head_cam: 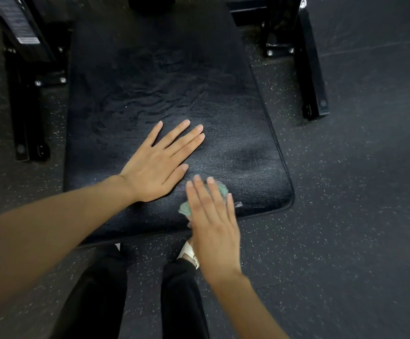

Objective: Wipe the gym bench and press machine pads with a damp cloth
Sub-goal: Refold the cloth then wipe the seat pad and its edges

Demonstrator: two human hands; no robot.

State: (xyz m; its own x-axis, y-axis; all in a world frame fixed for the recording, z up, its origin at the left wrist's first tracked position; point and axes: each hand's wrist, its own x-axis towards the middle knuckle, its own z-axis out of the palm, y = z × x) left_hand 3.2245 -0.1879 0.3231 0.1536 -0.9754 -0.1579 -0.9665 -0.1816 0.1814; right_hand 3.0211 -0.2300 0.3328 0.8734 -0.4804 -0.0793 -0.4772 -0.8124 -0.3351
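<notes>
Where the head camera looks straight down, a broad black padded vinyl bench pad (164, 94), the worktop here, fills the middle of the frame, wider at its near rounded edge and narrowing toward the top. Its surface carries streaky wet-looking marks across the middle and a duller, greyish sheen toward the near right corner.

The left hand (158, 162) lies flat on the pad, palm down, fingers spread and straight, gripping nothing; its forearm runs in from the lower left. Just beside it, toward the near edge of the pad, the right hand (211, 216) presses palm down on a small pale teal cloth (185, 208), fingers extended over it rather than curled around it. The cloth is mostly covered: a crumpled bit shows to the left of the hand and another strip past the fingers on the right. The right hand is blurred, so the finer grip cannot be told. The thumb of the left hand sits close to the right fingertips without clearly touching them.

Black steel frame legs (309, 69) with bolted plates stand on either side of the pad, on a dark rubber floor with pale flecks (357, 192). Below the pad's near edge, the person's black trouser legs (96, 302) and a light-coloured shoe (189, 253) show.
</notes>
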